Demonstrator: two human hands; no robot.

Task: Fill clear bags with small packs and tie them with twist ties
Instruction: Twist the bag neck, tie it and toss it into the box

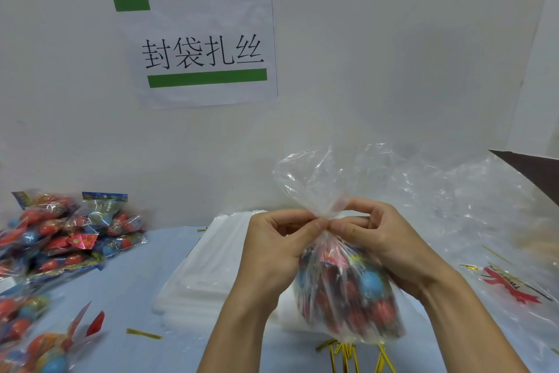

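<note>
**A:** At the middle of the pale blue surface (145, 288), just right of centre: the clear crinkled plastic bag stuffed with red and blue small packs (348, 297). It stands upright, long axis vertical, neck gathered at the top. Both hands meet at that neck.

**B:** Which hand has it?

**A:** Both, evenly. Left hand (281, 245) comes in from the left, thumb and forefinger pinching the gathered neck. Right hand (384, 242) mirrors it from the right, fingers curled, thumb tip pressed to the same spot. Thumbs nearly touch. Forearms rise from below in a narrow V, wrists level.

**B:** Twist tie in there?

**A:** Cannot tell. Nothing gold shows between the fingertips. The loose gold foil twist ties (351, 354) lie on the surface directly below the bag, toward the person; one stray gold tie (143, 334) lies off to the left.

**B:** So the move depends on?

**A:** My judgement: on the neck, a thin vertical rope of film between the two pinches, loose top flaring above. If no tie is on, one hand must let go and reach straight down; neither looks nearer.

**B:** Anything else?

**A:** A heap of small red-and-blue packs (60, 239) far left, a flat stack of clear empty bags (217, 254) behind the hands, a white paper sign with green bars (202, 46) on the wall.
</note>
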